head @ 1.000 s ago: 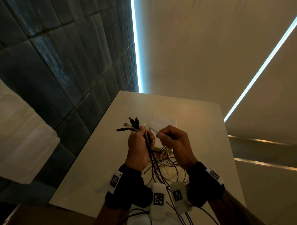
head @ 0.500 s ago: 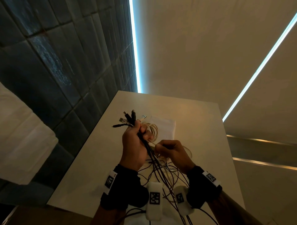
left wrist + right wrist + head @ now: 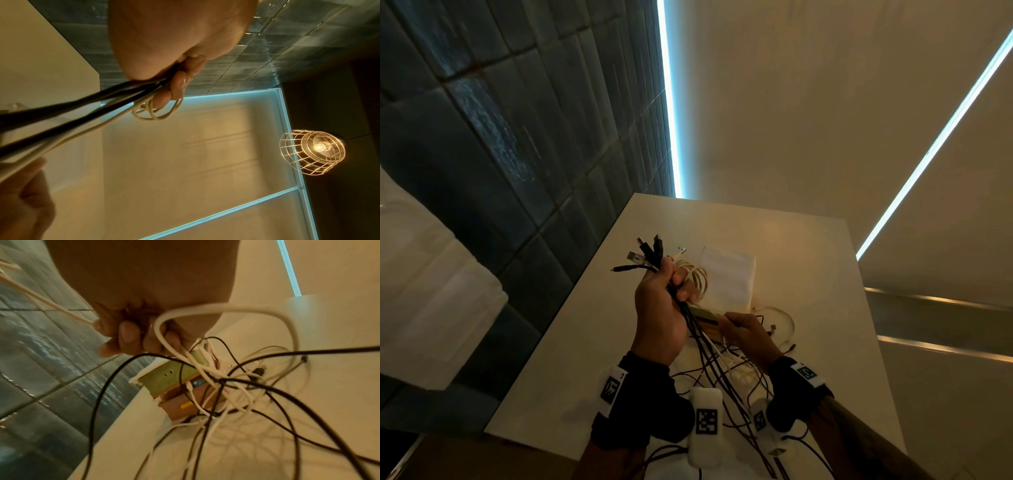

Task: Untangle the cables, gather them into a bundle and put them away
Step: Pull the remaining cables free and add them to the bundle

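Note:
My left hand (image 3: 676, 284) is raised over the table and grips a bundle of black and white cables (image 3: 690, 318). Their plug ends (image 3: 649, 251) fan out above the fist. A few loops of white cable (image 3: 697, 275) hang beside its fingers (image 3: 176, 86), also visible as loops (image 3: 156, 113) in the left wrist view. My right hand (image 3: 729, 320), just right and lower, pinches a white cable (image 3: 205, 308) that runs taut toward the left hand. A loose tangle of cables (image 3: 722, 370) trails from both hands onto the table, seen close as a tangle (image 3: 226, 386) in the right wrist view.
The white table (image 3: 808, 260) stands against a dark tiled wall (image 3: 517, 154) on the left. A white pouch (image 3: 729, 277) lies behind the hands. A green and brown box (image 3: 174, 378) sits under the tangle. A caged lamp (image 3: 312, 152) hangs overhead.
My right hand has moved down and toward me, drawing the white cable out. White loops have appeared beside my left hand, which keeps its grip on the bundle.

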Tool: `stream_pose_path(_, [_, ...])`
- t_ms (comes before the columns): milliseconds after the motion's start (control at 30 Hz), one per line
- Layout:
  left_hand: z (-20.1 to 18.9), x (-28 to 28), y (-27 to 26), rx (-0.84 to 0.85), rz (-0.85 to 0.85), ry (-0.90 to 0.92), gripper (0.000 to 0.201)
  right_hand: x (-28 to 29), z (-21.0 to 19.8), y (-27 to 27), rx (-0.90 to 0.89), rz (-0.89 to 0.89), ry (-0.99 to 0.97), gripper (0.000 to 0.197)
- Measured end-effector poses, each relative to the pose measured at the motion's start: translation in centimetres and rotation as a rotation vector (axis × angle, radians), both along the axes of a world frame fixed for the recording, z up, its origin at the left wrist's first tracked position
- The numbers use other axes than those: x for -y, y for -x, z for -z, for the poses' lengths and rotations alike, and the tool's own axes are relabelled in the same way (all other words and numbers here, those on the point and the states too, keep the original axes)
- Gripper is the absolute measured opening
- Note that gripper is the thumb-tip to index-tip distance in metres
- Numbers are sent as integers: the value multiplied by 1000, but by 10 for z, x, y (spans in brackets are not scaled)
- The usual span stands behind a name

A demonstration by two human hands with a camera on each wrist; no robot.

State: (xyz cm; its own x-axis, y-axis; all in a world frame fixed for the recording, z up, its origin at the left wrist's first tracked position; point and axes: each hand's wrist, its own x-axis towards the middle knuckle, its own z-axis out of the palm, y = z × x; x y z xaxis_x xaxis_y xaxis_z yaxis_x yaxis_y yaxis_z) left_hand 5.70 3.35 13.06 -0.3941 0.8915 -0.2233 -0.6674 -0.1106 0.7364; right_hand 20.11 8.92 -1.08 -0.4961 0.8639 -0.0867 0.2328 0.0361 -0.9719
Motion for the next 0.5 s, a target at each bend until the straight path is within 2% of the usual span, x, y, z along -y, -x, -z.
stream_pose_path(133, [-1, 2, 5, 1, -24, 14, 28, 1, 27, -12, 46, -9, 66, 37])
stream_pose_path(233, [0, 3, 6, 1, -28, 42, 29, 2, 34, -19, 77, 51, 108, 37])
stream_pose_path(333, [1, 1, 7, -18, -34, 79, 28, 1, 13, -17, -2, 178, 156, 28])
stream_pose_path(400, [4, 0, 7, -48, -41, 115, 28, -1, -10, -16, -119, 271, 180, 23])
stream_pose_path(500, [5, -1, 2, -88, -50, 158, 26, -3, -43, -11, -266, 314, 121, 21])
